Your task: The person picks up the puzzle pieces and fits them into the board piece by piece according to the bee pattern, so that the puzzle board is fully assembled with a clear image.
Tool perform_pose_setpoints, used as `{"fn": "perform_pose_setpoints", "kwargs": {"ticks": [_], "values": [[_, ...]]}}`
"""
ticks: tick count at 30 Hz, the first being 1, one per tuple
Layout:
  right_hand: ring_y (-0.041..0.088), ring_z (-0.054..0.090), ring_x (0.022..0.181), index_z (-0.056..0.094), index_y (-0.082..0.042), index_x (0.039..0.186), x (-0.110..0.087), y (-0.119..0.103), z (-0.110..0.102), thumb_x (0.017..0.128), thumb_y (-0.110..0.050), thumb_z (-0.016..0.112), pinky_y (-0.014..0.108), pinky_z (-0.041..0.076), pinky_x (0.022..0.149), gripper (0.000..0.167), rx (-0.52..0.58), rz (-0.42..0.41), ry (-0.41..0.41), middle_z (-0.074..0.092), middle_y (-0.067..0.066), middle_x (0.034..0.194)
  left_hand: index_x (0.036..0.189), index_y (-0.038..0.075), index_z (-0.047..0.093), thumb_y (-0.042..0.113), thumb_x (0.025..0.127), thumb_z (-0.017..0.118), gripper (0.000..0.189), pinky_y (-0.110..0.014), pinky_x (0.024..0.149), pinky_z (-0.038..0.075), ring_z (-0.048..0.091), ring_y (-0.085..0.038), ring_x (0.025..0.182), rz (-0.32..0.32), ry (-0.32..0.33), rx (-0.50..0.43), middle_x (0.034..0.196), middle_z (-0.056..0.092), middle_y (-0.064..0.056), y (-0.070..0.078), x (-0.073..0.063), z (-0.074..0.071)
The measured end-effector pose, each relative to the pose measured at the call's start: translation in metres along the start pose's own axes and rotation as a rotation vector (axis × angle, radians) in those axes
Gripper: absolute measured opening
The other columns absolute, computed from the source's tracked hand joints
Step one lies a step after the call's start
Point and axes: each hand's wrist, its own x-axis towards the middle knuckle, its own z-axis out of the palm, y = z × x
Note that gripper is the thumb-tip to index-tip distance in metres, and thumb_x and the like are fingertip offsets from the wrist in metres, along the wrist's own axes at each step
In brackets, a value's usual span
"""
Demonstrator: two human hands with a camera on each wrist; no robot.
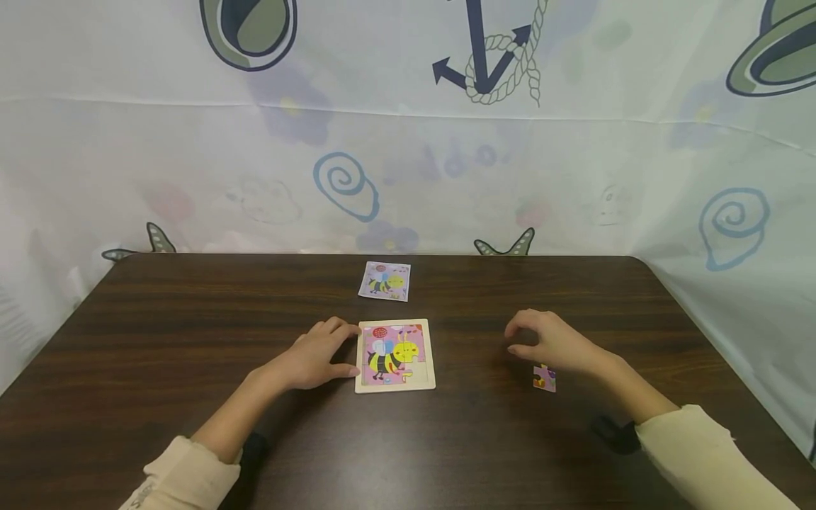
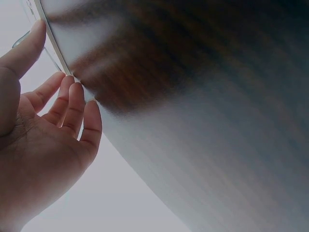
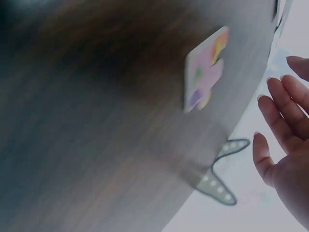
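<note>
A square wooden puzzle tray [image 1: 430, 361] lies on the table, holding a picture of a bee on pink. The picture has a bare, piece-shaped gap at its lower right. My left hand [image 1: 315, 358] rests by the tray's left side, thumb and fingertips touching its edge; the left wrist view shows that hand [image 2: 53, 140] with fingers loosely extended. One loose puzzle piece [image 1: 545, 378], pink with yellow, orange and purple, lies right of the tray. Just above and behind it hovers my right hand [image 1: 557, 343], thumb and fingers apart with nothing between them. In the right wrist view, the piece [image 3: 205, 72] is apart from the fingers.
A square printed card [image 1: 385, 281] with the same bee picture lies behind the tray. The dark wood-grain table [image 1: 191, 304] ends at a white patterned cloth [image 1: 408, 142] hanging behind it. Dark bands circle both wrists.
</note>
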Motion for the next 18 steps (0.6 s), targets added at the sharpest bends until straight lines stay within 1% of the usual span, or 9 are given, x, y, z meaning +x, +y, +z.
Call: {"fn": "perform_pose_setpoints", "kwargs": {"ticks": [8, 12, 16, 18], "values": [[0.021, 0.057, 0.089, 0.062, -0.005, 0.093, -0.027, 0.013, -0.005, 0.079, -0.009, 0.070, 0.037, 0.047, 0.075, 0.017, -0.013, 0.041, -0.010, 0.060, 0.000, 0.094, 0.130, 0.004, 0.046, 0.033, 0.081, 0.069, 0.061, -0.056, 0.087, 0.035, 0.042, -0.033, 0.110, 0.009, 0.006, 0.005, 0.122, 0.045, -0.015, -0.001, 0.000, 0.000], [0.020, 0.057, 0.090, 0.062, -0.006, 0.095, -0.039, 0.018, -0.006, 0.079, -0.012, 0.070, 0.038, 0.047, 0.075, 0.019, -0.012, 0.060, -0.036, 0.060, 0.000, 0.096, 0.130, 0.004, 0.046, 0.032, 0.081, 0.069, 0.061, -0.056, 0.087, 0.035, 0.042, -0.033, 0.111, 0.009, 0.007, 0.003, 0.122, 0.045, -0.015, -0.001, 0.000, 0.001], [0.019, 0.057, 0.087, 0.062, -0.006, 0.094, -0.049, 0.023, -0.008, 0.078, -0.016, 0.073, 0.036, 0.047, 0.074, 0.022, -0.009, 0.072, -0.058, 0.060, -0.002, 0.094, 0.129, 0.004, 0.046, 0.032, 0.081, 0.069, 0.061, -0.056, 0.087, 0.035, 0.041, -0.033, 0.111, 0.008, 0.005, 0.000, 0.122, 0.045, -0.015, -0.001, -0.001, 0.001], [0.018, 0.057, 0.087, 0.062, -0.007, 0.093, -0.053, 0.024, -0.008, 0.076, -0.017, 0.074, 0.036, 0.047, 0.074, 0.023, -0.009, 0.068, -0.054, 0.059, -0.003, 0.093, 0.130, 0.004, 0.046, 0.032, 0.080, 0.069, 0.061, -0.056, 0.087, 0.035, 0.041, -0.033, 0.111, 0.006, 0.004, 0.000, 0.122, 0.046, -0.015, -0.001, -0.001, 0.000]]}}
